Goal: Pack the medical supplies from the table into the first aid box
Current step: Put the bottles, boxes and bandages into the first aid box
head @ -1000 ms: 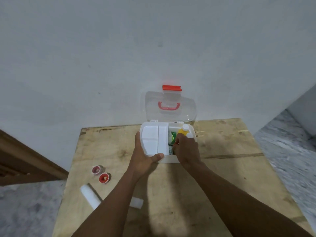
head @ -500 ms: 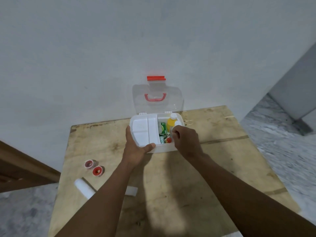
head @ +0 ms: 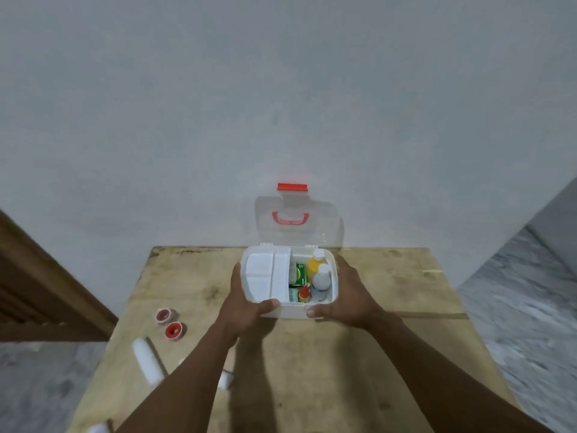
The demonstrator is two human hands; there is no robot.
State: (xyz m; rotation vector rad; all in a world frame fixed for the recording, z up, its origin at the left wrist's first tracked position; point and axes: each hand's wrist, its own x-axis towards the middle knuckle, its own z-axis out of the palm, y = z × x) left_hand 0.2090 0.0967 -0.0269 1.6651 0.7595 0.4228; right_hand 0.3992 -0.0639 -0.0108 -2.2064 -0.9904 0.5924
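The white first aid box (head: 292, 311) stands open at the back of the wooden table (head: 390, 354), its clear lid (head: 296, 218) with a red handle leaning on the wall. A white tray (head: 265, 276) fills the box's left half. The right half holds a yellow bottle (head: 314, 266), a clear bottle (head: 321, 281), a green packet (head: 300, 273) and a small red-capped item (head: 304, 292). My left hand (head: 246, 303) grips the box's left front corner. My right hand (head: 349, 295) grips its right side. Two red tape rolls (head: 168, 323), a white bandage roll (head: 146, 359) and a small white piece (head: 225, 379) lie on the table's left.
The table stands against a grey wall. A brown wooden frame (head: 37, 292) runs along the left. Grey marble floor (head: 524, 307) shows on both sides of the table. Another white object (head: 98, 428) peeks in at the bottom left edge.
My right hand has come out of the box's right compartment and now holds the box's right side. The clear bottle now lies inside. The left hand stays on the box.
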